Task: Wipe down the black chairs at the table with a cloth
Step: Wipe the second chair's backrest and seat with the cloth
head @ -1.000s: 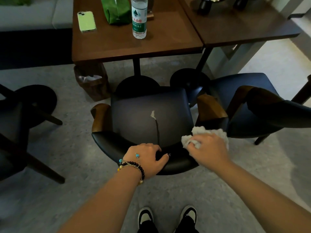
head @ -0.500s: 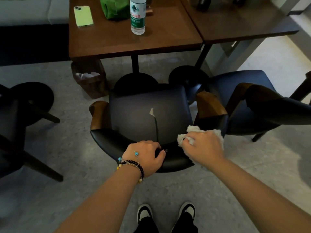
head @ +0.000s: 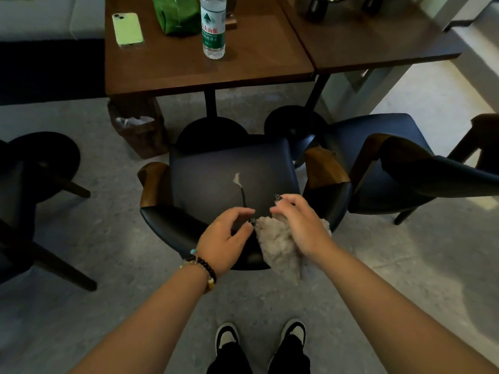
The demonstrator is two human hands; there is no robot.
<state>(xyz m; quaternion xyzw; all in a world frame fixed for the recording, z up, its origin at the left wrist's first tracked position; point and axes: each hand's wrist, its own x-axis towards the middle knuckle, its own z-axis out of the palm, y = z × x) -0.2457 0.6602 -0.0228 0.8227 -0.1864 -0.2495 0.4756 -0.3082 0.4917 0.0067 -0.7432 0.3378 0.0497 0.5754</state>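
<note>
The person is standing behind a black armchair (head: 216, 171) with wooden armrests, its seat showing a torn slit with a pale flap. The left hand (head: 224, 238), wearing a beaded bracelet (head: 201, 267), is hovering over the curved backrest with fingers loosely curled and the thumb touching the edge of the cloth (head: 280, 247); it is gripping nothing. The right hand (head: 299, 225) is lying on the fluffy beige cloth, which is draping over the backrest; whether its fingers are pinching the cloth I cannot tell. A 2nd black chair (head: 391, 168) is sitting just to the right. On the brown table (head: 175, 68) are standing a water bottle (head: 213, 28), a green phone (head: 127, 28) and a green pouch (head: 175, 14).
</note>
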